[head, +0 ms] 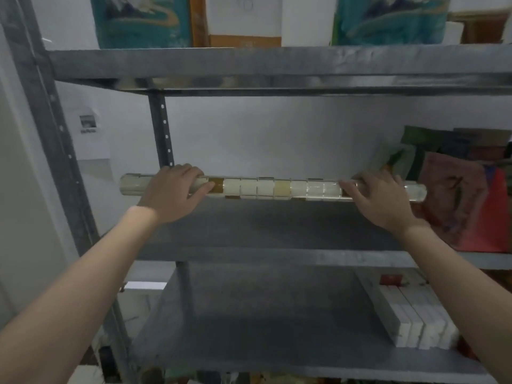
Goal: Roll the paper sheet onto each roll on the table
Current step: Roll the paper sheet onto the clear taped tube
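Note:
A long rolled-up sheet (273,187) with a pattern of white, cream and brown squares lies horizontally at the back of the middle shelf (277,234) of a grey metal rack. My left hand (174,194) grips the roll near its left end, fingers curled over the top and thumb along the front. My right hand (379,198) grips it near the right end in the same way. Both ends of the roll stick out past my hands.
Colourful bags and papers (460,195) lean at the right of the middle shelf, close to the roll's right end. White boxes (415,320) stand on the lower shelf at the right. The upper shelf (277,65) carries teal pictures. A perforated rack post (163,131) rises behind my left hand.

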`<control>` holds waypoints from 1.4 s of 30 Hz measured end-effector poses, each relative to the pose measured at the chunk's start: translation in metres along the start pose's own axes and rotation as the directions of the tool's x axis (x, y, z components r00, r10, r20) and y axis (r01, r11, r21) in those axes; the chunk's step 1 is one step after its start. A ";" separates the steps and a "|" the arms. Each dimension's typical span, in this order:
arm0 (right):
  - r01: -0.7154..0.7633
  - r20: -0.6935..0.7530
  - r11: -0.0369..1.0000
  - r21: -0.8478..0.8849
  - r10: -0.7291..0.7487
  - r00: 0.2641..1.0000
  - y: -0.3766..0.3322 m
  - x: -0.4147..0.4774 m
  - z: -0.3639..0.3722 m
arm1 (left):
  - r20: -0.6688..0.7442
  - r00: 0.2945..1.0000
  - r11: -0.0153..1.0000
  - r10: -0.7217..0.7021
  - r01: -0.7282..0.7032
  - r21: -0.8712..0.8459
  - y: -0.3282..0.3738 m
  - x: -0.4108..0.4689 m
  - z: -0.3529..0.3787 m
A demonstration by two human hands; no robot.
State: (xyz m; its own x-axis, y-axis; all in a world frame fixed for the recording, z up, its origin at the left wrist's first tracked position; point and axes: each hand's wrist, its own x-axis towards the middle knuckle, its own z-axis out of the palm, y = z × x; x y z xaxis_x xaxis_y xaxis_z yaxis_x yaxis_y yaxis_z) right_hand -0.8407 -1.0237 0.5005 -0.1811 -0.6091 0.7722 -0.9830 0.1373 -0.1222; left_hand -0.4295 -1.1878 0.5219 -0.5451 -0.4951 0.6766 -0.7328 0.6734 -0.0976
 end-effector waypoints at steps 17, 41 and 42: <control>0.016 0.342 1.000 -0.025 -0.007 0.940 0.027 0.124 0.160 | 0.307 0.933 0.983 -0.186 0.173 0.067 -0.069 0.098 0.136; 0.015 0.489 0.982 -0.191 0.082 0.869 0.020 0.153 0.257 | 0.410 0.906 0.993 -0.107 0.122 -0.009 -0.140 0.139 0.229; 0.002 0.476 0.983 -0.184 0.088 0.875 0.020 0.156 0.260 | 0.405 0.907 0.992 -0.112 0.123 0.000 -0.141 0.140 0.230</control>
State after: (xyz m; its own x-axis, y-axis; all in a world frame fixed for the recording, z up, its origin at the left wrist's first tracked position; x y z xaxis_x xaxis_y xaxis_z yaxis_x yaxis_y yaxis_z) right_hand -0.8967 -1.3190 0.4559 -0.2597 -0.8929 0.3678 -0.9607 0.2777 -0.0042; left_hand -0.4967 -1.4785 0.4624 -0.5771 -0.7473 0.3294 -0.7943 0.6074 -0.0136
